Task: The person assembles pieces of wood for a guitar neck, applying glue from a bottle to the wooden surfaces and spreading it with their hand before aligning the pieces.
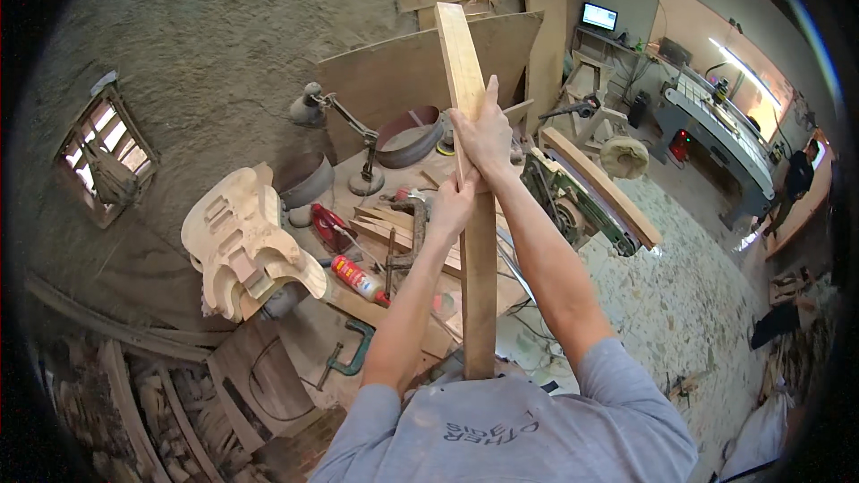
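A long, straight wooden board (pixel 480 295) stands upright before my chest, its lower end near my shirt and its pale top end far out ahead. My right hand (pixel 484 139) is wrapped round it higher up, with one finger pointing along it. Just below, my left hand (pixel 453 207) grips the board's left edge; some of its fingers are hidden. Behind the board, the workbench carries wooden strips (pixel 390 231), a red glue bottle (pixel 358 279), a metal clamp (pixel 413 228) and a green C-clamp (pixel 351 351).
Stacked guitar bodies (pixel 242 237) sit at the bench's left. A desk lamp (pixel 365 181) and sanding belts (pixel 407 139) stand behind. To the right is a green machine (pixel 559 201) with a beam (pixel 604 186). A person (pixel 798 181) stands far right near a large machine (pixel 720 139).
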Demonstrator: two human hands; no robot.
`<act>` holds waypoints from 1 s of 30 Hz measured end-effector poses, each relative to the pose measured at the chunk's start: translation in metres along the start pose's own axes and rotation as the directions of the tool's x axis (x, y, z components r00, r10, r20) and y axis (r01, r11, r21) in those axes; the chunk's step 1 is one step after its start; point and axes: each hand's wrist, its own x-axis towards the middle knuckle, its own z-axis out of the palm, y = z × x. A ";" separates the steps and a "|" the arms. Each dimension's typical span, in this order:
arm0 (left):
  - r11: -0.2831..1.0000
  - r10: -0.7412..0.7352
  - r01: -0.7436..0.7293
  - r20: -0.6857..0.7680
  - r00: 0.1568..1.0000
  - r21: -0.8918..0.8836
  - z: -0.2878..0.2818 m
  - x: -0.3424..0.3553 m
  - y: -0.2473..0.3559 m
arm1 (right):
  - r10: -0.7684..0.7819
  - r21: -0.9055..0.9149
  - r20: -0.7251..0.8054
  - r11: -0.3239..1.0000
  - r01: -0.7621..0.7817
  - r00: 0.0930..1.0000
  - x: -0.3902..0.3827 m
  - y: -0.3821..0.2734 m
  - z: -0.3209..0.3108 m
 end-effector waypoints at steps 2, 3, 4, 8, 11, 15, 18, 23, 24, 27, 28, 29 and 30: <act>0.990 0.002 0.008 -0.069 0.998 0.138 0.006 0.005 -0.005 | 0.013 -0.008 -0.002 1.000 -0.013 1.000 0.000 0.001 0.000; 0.962 0.011 0.027 -0.138 0.990 0.271 0.006 0.006 -0.007 | 0.010 -0.010 -0.001 1.000 -0.010 1.000 -0.001 0.000 0.002; 0.961 0.013 0.026 -0.140 0.990 0.275 0.004 0.007 -0.010 | 0.007 -0.013 -0.001 1.000 -0.007 1.000 -0.001 -0.002 0.003; 0.969 0.057 -0.036 -0.077 0.995 0.246 0.008 0.006 -0.013 | 0.021 0.009 -0.008 1.000 -0.021 1.000 -0.002 0.010 0.005; 0.968 0.119 -0.102 -0.060 0.991 0.228 0.009 0.009 -0.030 | 0.046 0.056 0.019 0.997 -0.047 0.999 -0.003 0.017 0.009; 0.995 0.084 -0.086 -0.022 0.996 -0.059 0.008 0.012 -0.047 | 0.007 0.216 0.057 0.976 -0.019 0.998 -0.002 0.045 0.021; 0.995 0.042 -0.045 -0.030 0.999 -0.086 0.012 0.004 -0.038 | 0.016 0.279 0.070 0.960 -0.035 0.997 -0.003 0.076 0.026; 0.994 -0.037 0.033 -0.033 0.999 -0.106 0.003 -0.003 -0.040 | 0.020 0.370 0.276 0.921 -0.126 0.961 -0.015 0.070 0.023; 0.994 -0.056 0.051 -0.054 0.997 -0.097 0.004 -0.004 -0.041 | 0.028 0.371 0.274 0.919 -0.132 0.961 -0.017 0.068 0.019; 0.987 -0.013 0.014 0.006 1.000 -0.161 0.002 0.007 -0.052 | 0.040 0.370 0.284 0.917 -0.148 0.958 -0.017 0.059 0.009; 0.987 -0.010 0.012 0.011 1.000 -0.157 -0.002 0.015 -0.056 | 0.028 0.352 0.285 0.927 -0.131 0.958 -0.014 0.058 0.006; 0.957 -0.101 0.126 0.107 0.989 -0.263 -0.007 0.022 -0.055 | 0.016 0.335 0.289 0.935 -0.117 0.957 -0.013 0.058 0.006; 0.903 -0.179 0.245 0.209 0.961 -0.352 -0.010 0.028 -0.054 | 0.019 0.336 0.288 0.934 -0.120 0.957 -0.013 0.058 0.007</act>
